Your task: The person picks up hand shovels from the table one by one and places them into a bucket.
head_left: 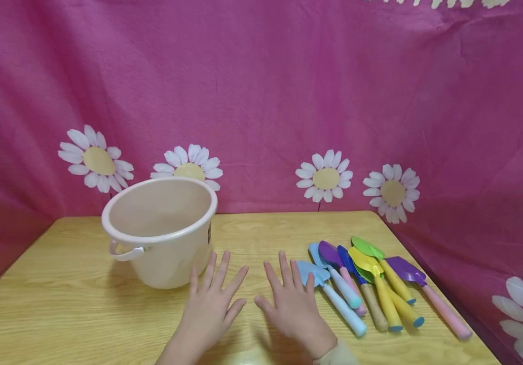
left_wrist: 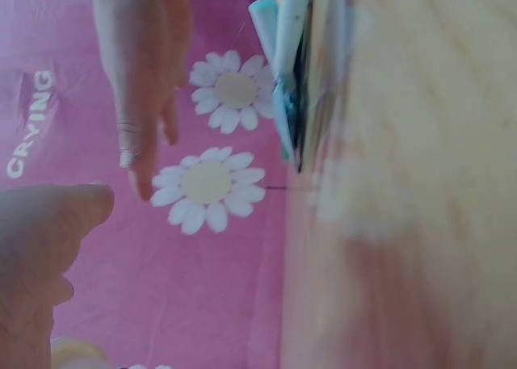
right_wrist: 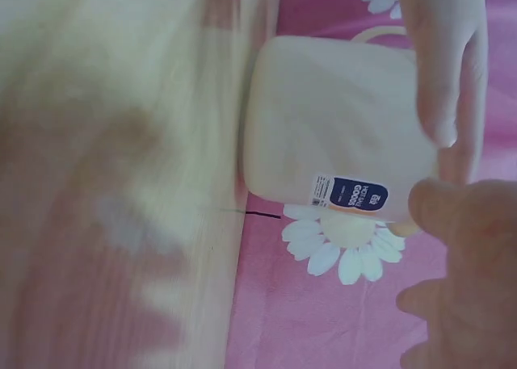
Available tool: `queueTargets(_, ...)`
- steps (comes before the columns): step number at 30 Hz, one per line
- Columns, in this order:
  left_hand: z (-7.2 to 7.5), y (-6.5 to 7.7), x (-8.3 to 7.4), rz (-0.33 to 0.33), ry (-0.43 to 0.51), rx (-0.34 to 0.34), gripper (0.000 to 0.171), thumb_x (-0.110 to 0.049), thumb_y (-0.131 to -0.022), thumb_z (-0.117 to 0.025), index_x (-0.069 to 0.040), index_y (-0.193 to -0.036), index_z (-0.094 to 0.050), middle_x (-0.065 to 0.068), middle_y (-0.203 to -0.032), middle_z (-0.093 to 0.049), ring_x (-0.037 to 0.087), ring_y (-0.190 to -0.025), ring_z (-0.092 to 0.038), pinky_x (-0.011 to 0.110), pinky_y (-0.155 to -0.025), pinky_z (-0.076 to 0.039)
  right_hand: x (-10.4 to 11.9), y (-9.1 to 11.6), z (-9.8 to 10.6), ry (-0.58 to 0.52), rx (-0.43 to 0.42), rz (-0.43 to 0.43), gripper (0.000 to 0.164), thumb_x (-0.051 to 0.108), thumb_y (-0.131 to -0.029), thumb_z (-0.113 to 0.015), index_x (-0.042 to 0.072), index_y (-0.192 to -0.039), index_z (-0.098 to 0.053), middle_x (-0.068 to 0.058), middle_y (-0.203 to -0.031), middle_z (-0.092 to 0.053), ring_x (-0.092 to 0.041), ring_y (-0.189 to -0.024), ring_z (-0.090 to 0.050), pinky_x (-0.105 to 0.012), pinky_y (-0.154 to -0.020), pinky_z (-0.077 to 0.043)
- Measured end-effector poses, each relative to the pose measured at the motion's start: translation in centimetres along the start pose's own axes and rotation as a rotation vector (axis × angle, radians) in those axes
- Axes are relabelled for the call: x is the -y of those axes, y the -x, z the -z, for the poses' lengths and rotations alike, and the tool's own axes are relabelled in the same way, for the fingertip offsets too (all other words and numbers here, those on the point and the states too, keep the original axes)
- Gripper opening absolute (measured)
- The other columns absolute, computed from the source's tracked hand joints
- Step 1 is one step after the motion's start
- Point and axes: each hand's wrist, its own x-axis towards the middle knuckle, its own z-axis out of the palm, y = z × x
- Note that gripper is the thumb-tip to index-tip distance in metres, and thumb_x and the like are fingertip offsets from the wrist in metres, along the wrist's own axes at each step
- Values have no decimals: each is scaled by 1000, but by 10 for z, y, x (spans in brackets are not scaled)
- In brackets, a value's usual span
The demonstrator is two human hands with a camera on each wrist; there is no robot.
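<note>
My left hand (head_left: 209,306) is held over the table with its fingers spread and straight, near the front of a cream bucket (head_left: 170,261). Beside it, my right hand (head_left: 295,309) spreads its fingers the same way, its palm facing down and holding nothing. Just right of that hand lies a pile of toy shovels: a light blue shovel (head_left: 332,291) nearest, then a yellow shovel (head_left: 382,289), a green shovel (head_left: 366,247) and several more. A purple shovel with a pink handle (head_left: 444,306) lies at the far right of the pile. Both wrist views show the hands raised above the tabletop.
The wooden table (head_left: 51,304) has its back edge against a pink cloth (head_left: 261,101) printed with daisies. The bucket's white handle (head_left: 126,252) hangs at its front left. A dark blue label (right_wrist: 359,194) is on the bucket's side.
</note>
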Motion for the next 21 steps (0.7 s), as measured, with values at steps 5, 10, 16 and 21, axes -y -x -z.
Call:
queueTargets(5, 12, -2, 7, 31, -6, -22, 51, -38, -87, -53, -19, -133, -44, 17, -144, -19, 39, -131, -12, 66, -93, -14, 4, -26, 1, -111, 49, 41, 69, 55, -88, -40, 15, -142, -25, -15, -147, -9, -37, -131, -13, -65, -94, -7)
queueTargets(10, 30, -4, 22, 65, 2, -172, 55, -49, -94, -24, -14, -130, -46, 18, -143, -19, 38, -131, -7, 68, -91, -10, 15, -58, 8, -279, 95, 68, 69, 53, -89, -41, 14, -143, -22, -12, -147, -12, -30, -132, -16, -63, -96, -3)
queueTargets(16, 62, -8, 67, 179, -4, -390, 52, -45, -94, -29, -8, -123, -50, 21, -135, -35, 40, -130, -14, 67, -93, -5, 23, -95, 16, -513, 123, 76, 60, 48, -92, -37, 12, -139, -30, -9, -139, -35, -24, -127, -31, -60, -98, -1)
queueTargets(21, 88, -5, 113, 459, 55, -285, 50, -28, -89, -46, 0, -130, -37, 27, -136, -28, 43, -129, -12, 67, -93, 0, 32, -120, 20, -684, 177, 79, 58, 47, -94, -34, 10, -138, -33, -10, -135, -40, -24, -124, -36, -50, -102, -14)
